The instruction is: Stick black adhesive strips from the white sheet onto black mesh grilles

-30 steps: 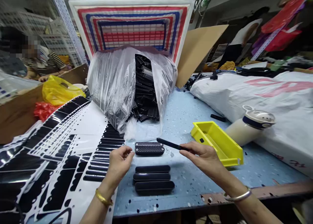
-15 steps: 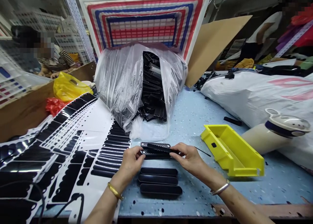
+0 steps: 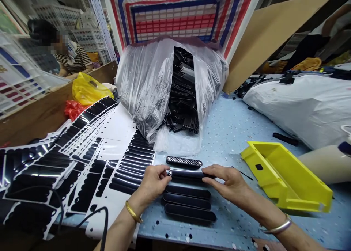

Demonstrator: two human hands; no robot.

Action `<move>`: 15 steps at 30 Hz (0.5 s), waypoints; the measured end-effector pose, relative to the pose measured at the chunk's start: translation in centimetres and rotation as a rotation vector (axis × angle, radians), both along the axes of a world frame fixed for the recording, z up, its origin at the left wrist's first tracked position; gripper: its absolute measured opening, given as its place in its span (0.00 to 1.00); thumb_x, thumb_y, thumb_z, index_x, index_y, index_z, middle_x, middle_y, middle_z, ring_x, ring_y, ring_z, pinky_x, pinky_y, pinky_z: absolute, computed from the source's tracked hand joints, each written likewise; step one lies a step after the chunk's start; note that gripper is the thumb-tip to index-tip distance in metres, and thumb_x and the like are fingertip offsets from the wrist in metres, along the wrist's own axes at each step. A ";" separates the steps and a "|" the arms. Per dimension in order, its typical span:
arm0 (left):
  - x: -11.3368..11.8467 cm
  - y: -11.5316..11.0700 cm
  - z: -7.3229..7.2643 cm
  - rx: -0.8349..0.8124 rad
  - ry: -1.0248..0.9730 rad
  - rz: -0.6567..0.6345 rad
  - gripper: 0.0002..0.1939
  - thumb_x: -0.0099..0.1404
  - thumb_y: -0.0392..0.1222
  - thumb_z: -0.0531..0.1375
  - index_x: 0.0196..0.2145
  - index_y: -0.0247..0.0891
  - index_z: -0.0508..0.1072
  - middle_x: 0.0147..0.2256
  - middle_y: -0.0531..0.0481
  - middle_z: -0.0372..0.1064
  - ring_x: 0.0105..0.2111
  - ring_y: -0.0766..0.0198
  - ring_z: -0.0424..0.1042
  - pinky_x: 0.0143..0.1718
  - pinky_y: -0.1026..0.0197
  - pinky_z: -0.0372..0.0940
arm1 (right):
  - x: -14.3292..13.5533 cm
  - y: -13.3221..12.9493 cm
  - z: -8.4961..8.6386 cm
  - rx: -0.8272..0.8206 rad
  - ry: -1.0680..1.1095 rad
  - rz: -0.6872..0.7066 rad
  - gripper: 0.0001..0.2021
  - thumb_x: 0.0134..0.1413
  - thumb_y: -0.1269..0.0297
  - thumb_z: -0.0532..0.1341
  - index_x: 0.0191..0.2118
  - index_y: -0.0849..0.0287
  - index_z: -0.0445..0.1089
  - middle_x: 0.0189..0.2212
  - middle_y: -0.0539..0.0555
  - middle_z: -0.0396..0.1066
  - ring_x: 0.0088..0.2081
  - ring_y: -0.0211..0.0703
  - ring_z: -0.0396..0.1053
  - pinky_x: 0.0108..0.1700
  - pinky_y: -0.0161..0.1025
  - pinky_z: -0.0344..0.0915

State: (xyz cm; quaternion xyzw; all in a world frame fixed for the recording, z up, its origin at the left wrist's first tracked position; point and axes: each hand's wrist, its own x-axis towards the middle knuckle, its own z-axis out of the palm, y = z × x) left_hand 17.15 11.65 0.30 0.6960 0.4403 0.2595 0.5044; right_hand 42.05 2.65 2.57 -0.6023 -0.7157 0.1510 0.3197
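Observation:
Between my two hands lies a long, round-ended black plastic piece (image 3: 186, 173) with a smooth strip along its top. My left hand (image 3: 155, 179) pinches its left end, thumb and forefinger together. At the other end, the fingers of my right hand (image 3: 223, 178) are closed on it. Just beyond sits a similar black piece (image 3: 184, 162) with a mesh-patterned top and a small dot at each end. Nearer me, three smooth black pieces (image 3: 189, 201) lie side by side. Sheets of glossy black strips (image 3: 134, 159) spread out to the left of my left hand.
A clear plastic bag (image 3: 148, 90) full of black toothed parts (image 3: 183, 94) stands behind my hands. The yellow bin (image 3: 287, 178) is to the right, near a pale bottle (image 3: 323, 165) and a white sack (image 3: 301, 108). A person (image 3: 71, 57) sits at the far left.
The mesh-topped piece now lies by itself beyond my hands. The strip, tilted across the pieces before, now lies along the nearer one. The view has shifted, moving the scene's position.

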 end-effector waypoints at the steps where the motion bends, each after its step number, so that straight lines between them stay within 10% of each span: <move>1: 0.0 0.0 0.0 0.011 0.002 -0.005 0.17 0.53 0.38 0.59 0.38 0.30 0.80 0.23 0.50 0.69 0.24 0.68 0.66 0.27 0.66 0.60 | 0.0 0.1 0.0 -0.002 -0.010 0.015 0.08 0.55 0.66 0.62 0.38 0.58 0.78 0.34 0.55 0.78 0.34 0.44 0.76 0.37 0.38 0.73; 15: 0.1 0.1 0.1 0.012 0.013 -0.010 0.16 0.54 0.38 0.59 0.37 0.30 0.80 0.23 0.51 0.69 0.23 0.69 0.65 0.26 0.67 0.59 | -0.4 0.9 -0.1 0.029 -0.021 0.114 0.07 0.56 0.70 0.59 0.35 0.61 0.76 0.30 0.55 0.76 0.31 0.40 0.75 0.33 0.34 0.70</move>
